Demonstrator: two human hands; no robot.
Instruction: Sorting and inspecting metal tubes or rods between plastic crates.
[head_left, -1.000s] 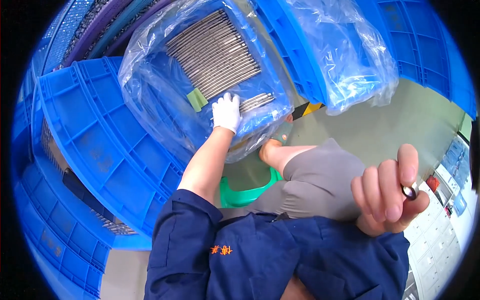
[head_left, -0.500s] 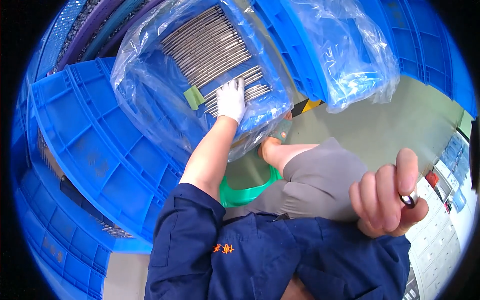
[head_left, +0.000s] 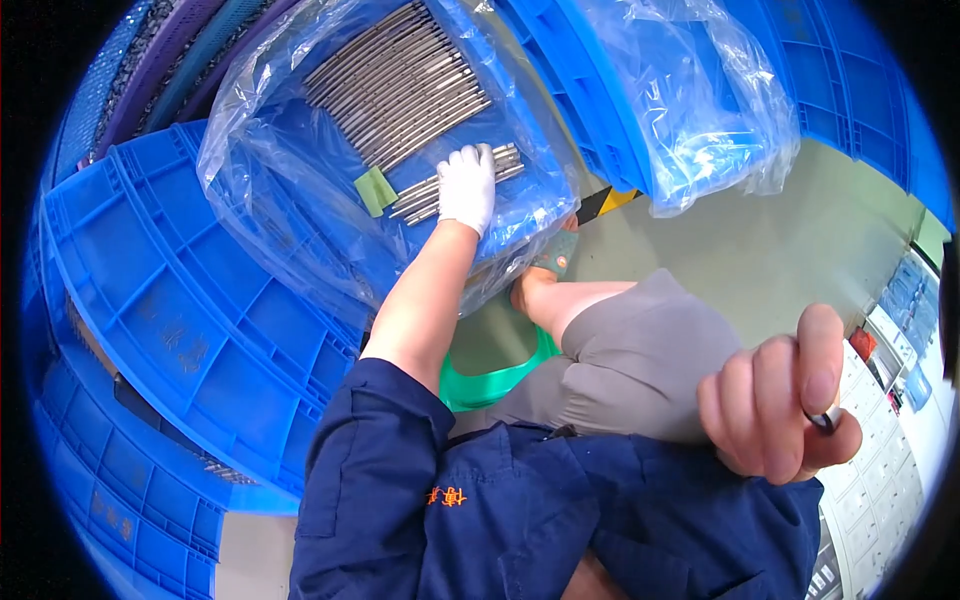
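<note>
- Left hand (head_left: pixel 467 188), white-gloved, palm down, fingers slightly bent over a small group of metal rods (head_left: pixel 418 200); how firmly it grips cannot be told.
- These rods lie in a plastic-lined blue bin (head_left: pixel 332 182), near a larger row of rods (head_left: pixel 400 92) and a green strip (head_left: pixel 376 191).
- Right hand (head_left: pixel 772 408), bare and raised, pinches a small round-ended metal piece (head_left: pixel 824 420).
- Light, even finger pressure would probably keep the rods parallel.

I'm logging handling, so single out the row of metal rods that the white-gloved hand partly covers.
The smaller row, nearer the person, under the left hand; the larger row lies farther off, uncovered.
</note>
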